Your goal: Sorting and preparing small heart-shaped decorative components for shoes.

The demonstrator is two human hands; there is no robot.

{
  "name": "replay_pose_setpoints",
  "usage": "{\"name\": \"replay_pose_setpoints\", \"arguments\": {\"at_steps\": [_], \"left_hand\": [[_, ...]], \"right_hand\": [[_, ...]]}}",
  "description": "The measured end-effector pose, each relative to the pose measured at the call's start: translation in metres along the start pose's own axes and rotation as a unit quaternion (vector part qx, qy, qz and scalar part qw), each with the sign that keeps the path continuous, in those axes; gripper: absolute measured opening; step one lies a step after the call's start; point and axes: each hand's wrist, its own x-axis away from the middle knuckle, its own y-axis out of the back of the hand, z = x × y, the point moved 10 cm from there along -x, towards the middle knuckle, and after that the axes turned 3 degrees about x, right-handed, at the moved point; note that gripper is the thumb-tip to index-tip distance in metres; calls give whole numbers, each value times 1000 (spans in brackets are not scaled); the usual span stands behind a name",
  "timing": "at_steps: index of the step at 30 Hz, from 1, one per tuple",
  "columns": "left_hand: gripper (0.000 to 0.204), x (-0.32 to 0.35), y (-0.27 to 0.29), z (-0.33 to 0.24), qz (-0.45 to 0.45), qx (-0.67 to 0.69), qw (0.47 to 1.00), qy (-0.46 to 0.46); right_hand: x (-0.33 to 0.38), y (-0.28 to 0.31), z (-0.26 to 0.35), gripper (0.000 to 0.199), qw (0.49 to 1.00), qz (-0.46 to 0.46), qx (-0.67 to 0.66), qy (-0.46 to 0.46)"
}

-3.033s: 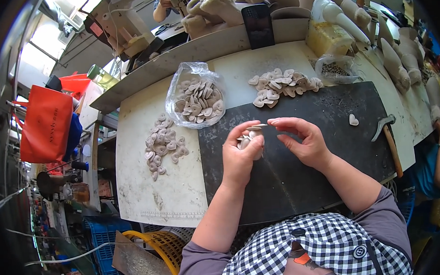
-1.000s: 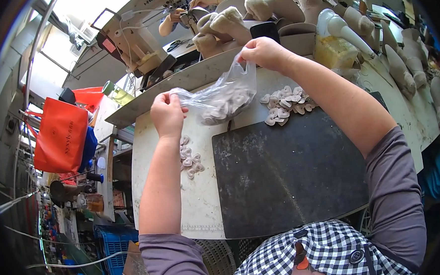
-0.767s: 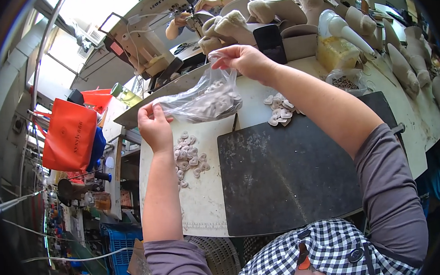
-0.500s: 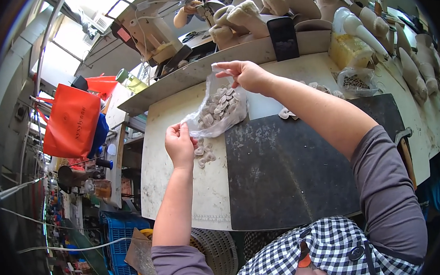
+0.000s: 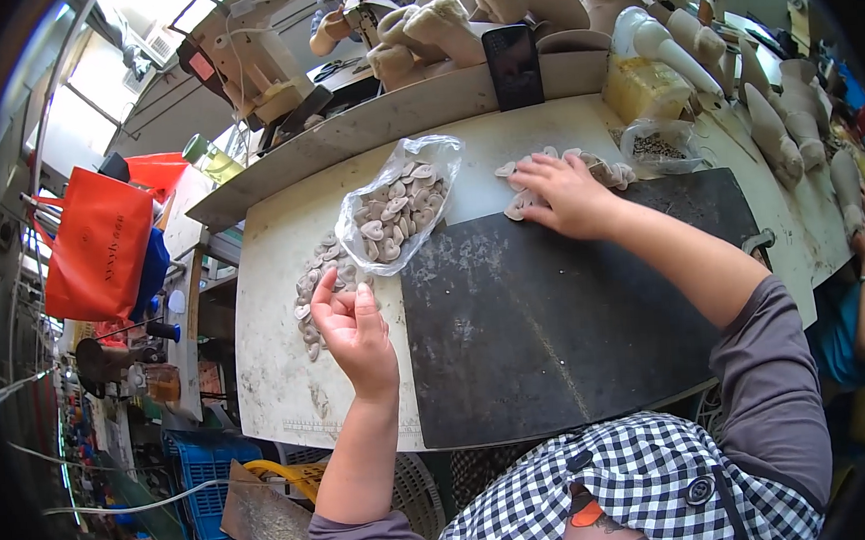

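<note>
Left hand [image 5: 352,323]: palm up, fingers loosely curled, holding nothing, just below the loose pieces [image 5: 316,281].
Right hand [image 5: 561,193]: spread flat on the far heap of pieces [image 5: 611,171].
Clear bag [image 5: 398,211]: full of pieces, lying on the table [image 5: 272,376] between both hands.

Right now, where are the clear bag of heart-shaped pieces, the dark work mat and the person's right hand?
clear bag of heart-shaped pieces [image 5: 397,211], head view, middle of the bag.
dark work mat [image 5: 553,332], head view, bare centre.
right hand [image 5: 568,196], head view, back of the hand.
</note>
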Motion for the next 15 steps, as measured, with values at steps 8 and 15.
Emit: {"name": "replay_pose_setpoints", "arguments": {"at_steps": [8,15], "left_hand": [[31,56,-106,20,267,-257,926,-74],[64,47,-177,50,206,-497,808,-241]], "right_hand": [[100,39,23,50,996,-65,-59,-9],[125,43,-1,41,958,-201,-187,-81]]}}
